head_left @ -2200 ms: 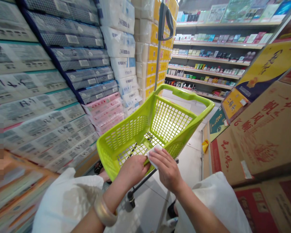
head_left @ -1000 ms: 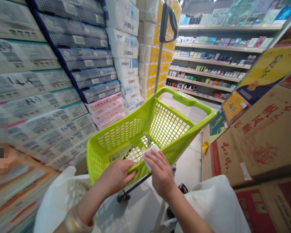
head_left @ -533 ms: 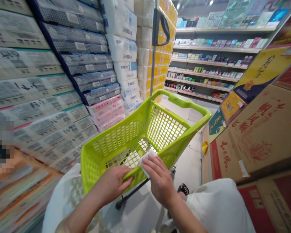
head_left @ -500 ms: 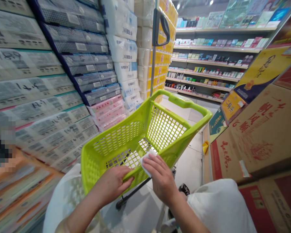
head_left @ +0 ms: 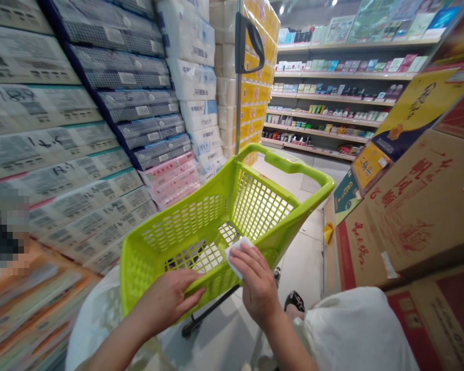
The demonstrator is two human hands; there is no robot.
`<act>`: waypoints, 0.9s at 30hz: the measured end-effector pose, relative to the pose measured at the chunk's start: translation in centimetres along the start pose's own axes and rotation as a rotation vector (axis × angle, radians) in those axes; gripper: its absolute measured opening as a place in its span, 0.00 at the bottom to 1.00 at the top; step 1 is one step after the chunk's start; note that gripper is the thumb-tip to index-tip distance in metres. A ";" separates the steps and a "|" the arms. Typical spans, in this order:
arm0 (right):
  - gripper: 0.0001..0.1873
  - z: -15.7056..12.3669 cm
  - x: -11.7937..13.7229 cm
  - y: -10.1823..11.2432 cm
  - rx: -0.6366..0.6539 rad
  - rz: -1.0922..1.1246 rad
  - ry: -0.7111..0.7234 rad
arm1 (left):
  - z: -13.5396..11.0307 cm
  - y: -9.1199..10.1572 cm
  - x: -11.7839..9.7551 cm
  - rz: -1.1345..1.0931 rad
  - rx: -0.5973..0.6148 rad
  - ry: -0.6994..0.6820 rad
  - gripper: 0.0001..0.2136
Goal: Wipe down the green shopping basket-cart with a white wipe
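Observation:
A lime-green wheeled shopping basket with slotted sides stands tilted in front of me, its inside showing only the grid floor. My left hand grips the near rim, thumb outside and fingers over the edge. Just to the right, my right hand presses a folded white tissue against the same rim, fingers laid over it. A grey pull handle on a metal pole rises from the basket's far end. Below, a black wheel touches the floor.
Stacked paper packs line the left side, with yellow-wrapped packs behind. Cardboard cartons stand close on the right. Shelves of small goods fill the back. My white-clothed knee and a black shoe are near the basket.
The basket and my left hand have shifted slightly left in view. My right hand, with the tissue, stays at about the same spot in view, now a little farther from my left hand.

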State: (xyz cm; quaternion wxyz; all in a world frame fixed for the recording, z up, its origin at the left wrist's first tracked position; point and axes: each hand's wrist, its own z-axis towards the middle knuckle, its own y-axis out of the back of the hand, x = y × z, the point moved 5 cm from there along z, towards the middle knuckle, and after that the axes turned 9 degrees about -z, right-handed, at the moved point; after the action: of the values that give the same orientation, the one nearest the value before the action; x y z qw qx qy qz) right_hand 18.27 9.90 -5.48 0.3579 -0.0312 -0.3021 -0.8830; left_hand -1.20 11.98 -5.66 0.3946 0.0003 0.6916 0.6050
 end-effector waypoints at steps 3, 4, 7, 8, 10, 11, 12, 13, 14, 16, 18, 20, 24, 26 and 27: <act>0.24 0.3 -1.8 1.1 -0.071 -0.018 -0.070 | -0.3 0.3 -0.2 0.044 0.019 0.021 0.13; 0.24 0.3 -2.0 1.3 -0.077 -0.018 -0.083 | -0.4 0.5 -0.4 0.077 0.021 0.036 0.12; 0.24 0.0 -1.1 0.9 -0.050 0.010 -0.089 | -0.1 1.4 -1.3 0.178 -0.024 0.097 0.16; 0.24 -0.2 -0.5 0.6 -0.042 0.021 -0.089 | 0.2 1.8 -1.8 0.184 -0.051 0.116 0.20; 0.23 -0.6 0.5 0.1 -0.029 0.034 -0.078 | 1.4 2.1 -3.2 0.161 -0.084 0.122 0.25; 0.23 -0.6 0.8 0.0 -0.020 0.032 -0.065 | 2.1 2.1 -3.9 0.148 -0.091 0.123 0.27; 0.22 -0.6 0.8 -0.1 -0.014 0.025 -0.048 | 3.0 1.9 -4.6 0.141 -0.086 0.128 0.28; 0.22 -0.4 0.6 0.1 -0.015 0.013 -0.034 | 3.9 1.5 -5.1 0.133 -0.074 0.148 0.29; 0.21 -0.2 0.1 0.3 -0.020 -0.005 -0.025 | 4.7 1.1 -5.5 0.123 -0.056 0.181 0.29; 0.22 0.4 -1.3 1.0 -0.044 -0.053 -0.035 | 6.2 0.1 -5.9 0.113 -0.046 0.230 0.30; 0.23 0.9 -2.4 1.7 -0.066 -0.100 -0.063 | 7.1 -1.0 -6.0 0.110 -0.047 0.240 0.27; 0.23 1.1 -2.7 1.8 -0.057 -0.124 -0.065 | 7.5 -1.9 -5.9 0.115 -0.020 0.235 0.21; 0.22 0.9 -1.6 1.4 0.019 -0.119 0.023 | 7.3 -2.4 -5.7 0.139 0.014 0.234 0.10; 0.22 0.9 -1.7 1.6 0.054 -0.127 0.064 | 6.9 -2.4 -5.7 0.125 0.011 0.213 0.10; 0.23 1.0 -2.1 1.9 0.057 -0.138 0.070 | 6.7 -2.3 -5.8 0.112 0.003 0.195 0.11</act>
State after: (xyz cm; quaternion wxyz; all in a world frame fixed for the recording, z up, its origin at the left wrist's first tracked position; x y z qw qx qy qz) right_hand 20.95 10.66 -4.29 0.3071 0.0308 -0.3161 -0.8971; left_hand 7.56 14.25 -4.16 0.2910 -0.0192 0.7266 0.6221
